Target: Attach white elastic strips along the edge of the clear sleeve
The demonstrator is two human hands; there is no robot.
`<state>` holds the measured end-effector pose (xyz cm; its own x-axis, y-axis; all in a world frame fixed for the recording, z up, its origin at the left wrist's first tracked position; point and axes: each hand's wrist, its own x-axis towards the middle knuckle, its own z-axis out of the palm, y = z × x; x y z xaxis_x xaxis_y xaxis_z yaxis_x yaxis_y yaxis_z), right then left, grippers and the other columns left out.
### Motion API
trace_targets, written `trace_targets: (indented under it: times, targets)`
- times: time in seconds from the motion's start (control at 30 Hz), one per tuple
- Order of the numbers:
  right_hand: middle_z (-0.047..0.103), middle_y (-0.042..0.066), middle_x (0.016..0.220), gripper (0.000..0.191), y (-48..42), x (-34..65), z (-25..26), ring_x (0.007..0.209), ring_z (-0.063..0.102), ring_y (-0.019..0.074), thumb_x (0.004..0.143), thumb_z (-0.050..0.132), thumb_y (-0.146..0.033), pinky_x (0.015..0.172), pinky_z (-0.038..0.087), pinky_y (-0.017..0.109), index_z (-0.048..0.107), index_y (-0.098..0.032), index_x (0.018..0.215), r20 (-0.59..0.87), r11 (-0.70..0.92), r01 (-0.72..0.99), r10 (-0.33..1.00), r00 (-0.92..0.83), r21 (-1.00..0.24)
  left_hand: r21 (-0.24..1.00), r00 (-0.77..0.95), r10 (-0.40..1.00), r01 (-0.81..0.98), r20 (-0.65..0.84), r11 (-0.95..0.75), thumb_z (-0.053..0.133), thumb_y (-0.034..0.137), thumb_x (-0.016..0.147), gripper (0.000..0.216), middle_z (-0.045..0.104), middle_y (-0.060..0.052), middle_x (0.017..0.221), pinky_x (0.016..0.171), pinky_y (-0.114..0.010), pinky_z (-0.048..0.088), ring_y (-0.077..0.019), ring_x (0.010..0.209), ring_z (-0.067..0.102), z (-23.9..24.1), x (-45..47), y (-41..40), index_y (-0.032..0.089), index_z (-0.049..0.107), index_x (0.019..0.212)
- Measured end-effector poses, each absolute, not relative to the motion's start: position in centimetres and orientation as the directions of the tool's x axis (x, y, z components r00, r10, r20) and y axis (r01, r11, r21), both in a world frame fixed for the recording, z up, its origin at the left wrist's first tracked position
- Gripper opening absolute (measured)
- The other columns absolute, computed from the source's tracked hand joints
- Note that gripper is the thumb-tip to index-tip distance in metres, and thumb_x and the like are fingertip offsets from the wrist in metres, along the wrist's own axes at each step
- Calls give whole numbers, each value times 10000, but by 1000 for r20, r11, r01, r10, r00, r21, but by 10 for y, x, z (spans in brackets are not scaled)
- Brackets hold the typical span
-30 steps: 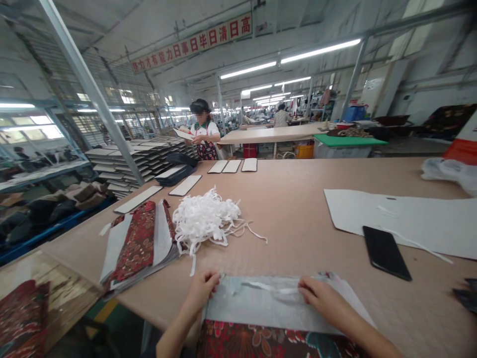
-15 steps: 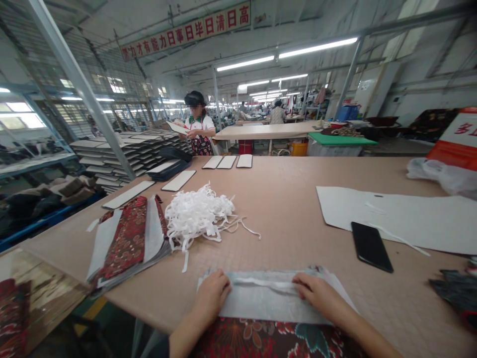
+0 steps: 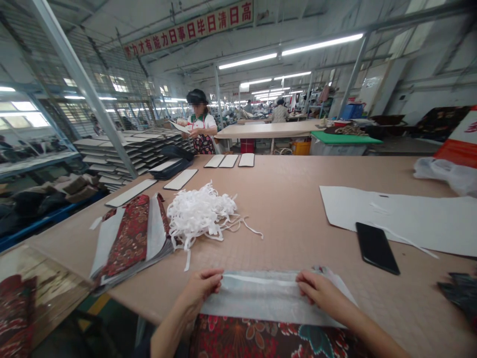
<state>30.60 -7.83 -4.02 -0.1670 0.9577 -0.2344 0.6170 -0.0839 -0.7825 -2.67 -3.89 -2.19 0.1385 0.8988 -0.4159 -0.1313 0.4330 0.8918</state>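
At the bottom centre I see the left hand point(image 3: 201, 287) and right hand point(image 3: 321, 293) pinching a white strip point(image 3: 261, 279) on the fabric point(image 3: 268, 301).

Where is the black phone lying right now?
In the head view the black phone lies flat on the table, on the right side, at the near edge of the large white sheet, beyond the right hand.

My floral fabric point(image 3: 268, 340) runs off the bottom edge; the dark item point(image 3: 460, 293) at right is cropped and unidentifiable.
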Motion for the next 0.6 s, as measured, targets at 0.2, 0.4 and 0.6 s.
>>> trace_targets:
  times: [0.2,0.4,0.6]
  targets:
    - [575,9,657,196,-79,304,-37,630,544,156,789,350,-309,600,391,272,499,-201,719,-201,-38,686,966,-159,-727,886,160,889,-120,-428,448,802,342,468,464,626,-42,740,663,-242,433,-120,642,538,-27,-33,-39,131,657,856]
    - [586,6,677,202,-78,303,-38,646,547,166,793,337,-318,617,400,282,500,-217,729,-202,-51,686,969,-141,-726,955,146,945,-1,-292,296,766,349,472,635,563,22,639,539,-225,376,-111,568,492,-37,-37,-32,151,558,1039]
    - [572,9,651,210,-76,303,-40,639,540,166,785,341,-309,616,388,287,511,-211,713,-196,-38,708,970,-143,-705,945,57,949,128,-311,302,698,388,509,353,559,7,556,497,-219,349,-108,517,477,-36,-35,-33,134,570,719]
